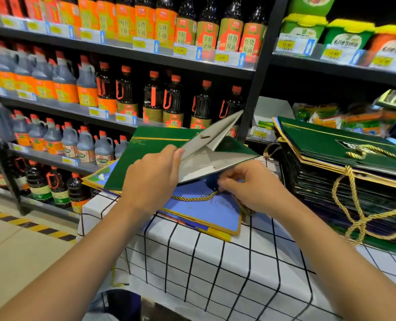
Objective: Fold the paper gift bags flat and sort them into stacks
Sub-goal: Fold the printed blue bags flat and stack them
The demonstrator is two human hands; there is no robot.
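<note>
A dark green paper gift bag (146, 154) lies half-collapsed on a low stack of blue gift bags (204, 212), its white inside (206, 144) gaping toward the right. My left hand (150, 177) grips the bag's upper mouth edge and lifts it. Just below the mouth, my right hand (250, 186) pinches the gold cord handle (192, 198), which trails across the blue bag. At the right stands a tall stack of flattened green bags (336, 163) with gold rope handles hanging down its front.
The bags rest on a table under a white cloth with a black grid (215, 262). Black store shelves with sauce bottles (122, 93) rise right behind the table. Tiled floor with yellow-black tape (30, 223) lies to the left.
</note>
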